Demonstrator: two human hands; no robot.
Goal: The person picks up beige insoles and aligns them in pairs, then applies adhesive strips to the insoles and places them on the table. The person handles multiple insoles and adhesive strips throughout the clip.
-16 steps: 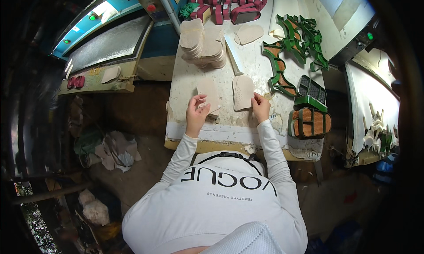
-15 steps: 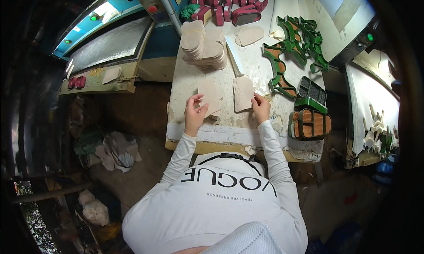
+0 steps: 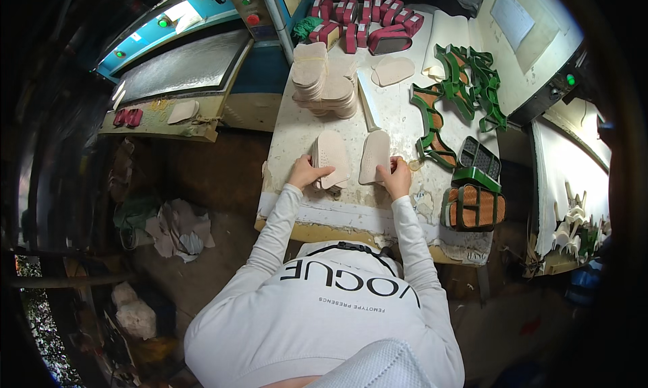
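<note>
Two small piles of beige insole-shaped pieces lie side by side near the table's front. My left hand (image 3: pixel 310 172) closes on the near left edge of the left pile of insoles (image 3: pixel 332 155), thumb on top and fingers along the side. The top piece has rows of small holes near its left edge. At the right pile of insoles (image 3: pixel 375 152), my right hand (image 3: pixel 396 176) pinches the lower right edge between thumb and fingers. Whether one piece or several are in each grip is hidden.
Taller stacks of insoles (image 3: pixel 320 84) stand behind, beside a long pale strip (image 3: pixel 368 101). A loose insole pair (image 3: pixel 393 71) lies farther back. Green-edged cutting dies (image 3: pixel 435 128) line the right side; maroon dies (image 3: pixel 391 40) crowd the far edge. Machines flank the table (image 3: pixel 398 216).
My left hand has gone from hovering with spread fingers to gripping the left pile's edge. My right thumb now lies over the right pile's edge. The whole view has shifted slightly.
</note>
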